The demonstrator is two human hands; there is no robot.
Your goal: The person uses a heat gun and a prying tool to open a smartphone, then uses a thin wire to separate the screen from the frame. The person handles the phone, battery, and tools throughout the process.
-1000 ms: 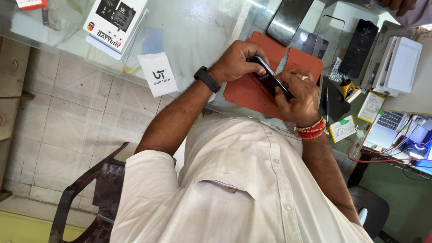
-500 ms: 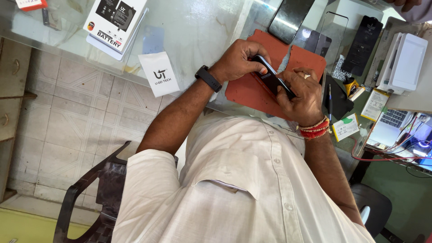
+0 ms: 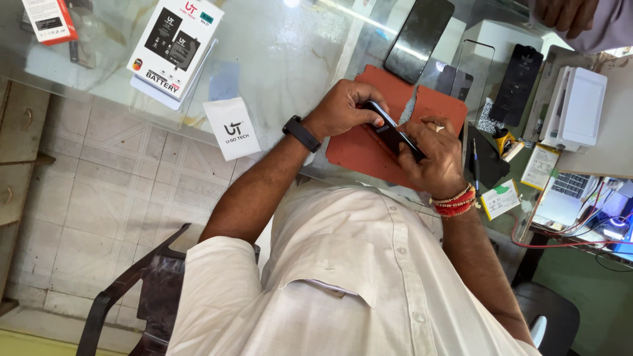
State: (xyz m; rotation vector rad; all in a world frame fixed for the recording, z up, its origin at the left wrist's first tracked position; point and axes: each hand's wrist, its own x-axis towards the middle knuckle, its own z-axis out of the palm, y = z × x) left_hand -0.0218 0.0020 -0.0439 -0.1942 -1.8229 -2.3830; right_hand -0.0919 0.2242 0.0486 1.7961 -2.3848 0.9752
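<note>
Glass desk over a tiled floor, cluttered workbench to one side; only the head view to go on.

Head view: person in a white shirt, both hands raised over a red work mat. Dark phone is held between them just above the mat, tilted, screen side mostly hidden. Left hand, black watch at the wrist, is closed on the phone's upper end, fingertips pressing along the edge. Right hand, red thread bands at the wrist, is closed round the lower end, thumb on top.

Nearby: white battery box and a small white card on the glass, a second dark phone lying flat beyond the mat, a black screen panel further along. Another person's hand sits at the top edge, uninvolved.

Judgement: fingers are working an edge or seam. Best kept low over the mat, pressure even along the edge, no twisting of the body.
</note>
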